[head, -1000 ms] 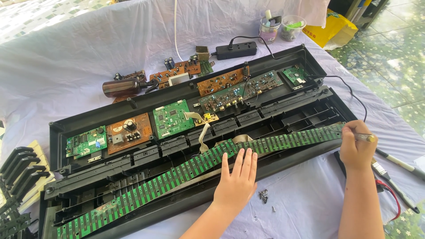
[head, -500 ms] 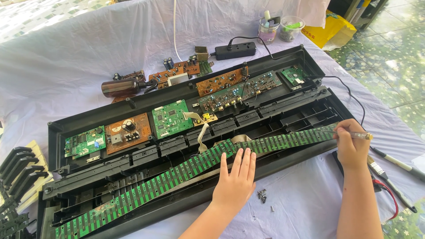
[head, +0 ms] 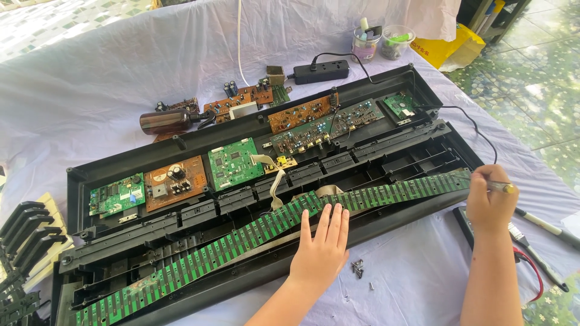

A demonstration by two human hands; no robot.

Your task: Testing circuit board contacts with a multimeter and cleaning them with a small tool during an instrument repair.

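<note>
Pressing flat, left hand point(head: 321, 250) fingers spread on long green circuit strip point(head: 254, 232); right hand point(head: 490, 202) fingers pinching a screwdriver point(head: 502, 188) at the strip's end.

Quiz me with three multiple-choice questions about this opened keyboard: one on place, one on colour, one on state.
1. Where does the left hand rest?
A. on the long green key-contact board
B. on the brown bottle
C. on the power strip

2. What colour is the power strip?
A. white
B. black
C. yellow

3. How is the right hand?
A. open flat
B. empty fist
C. gripping a thin tool

Answers: 1 A, its palm lies flat on the strip. 2 B, it is dark against the white cloth. 3 C, its fingers wrap the tool at the board's end.
</note>
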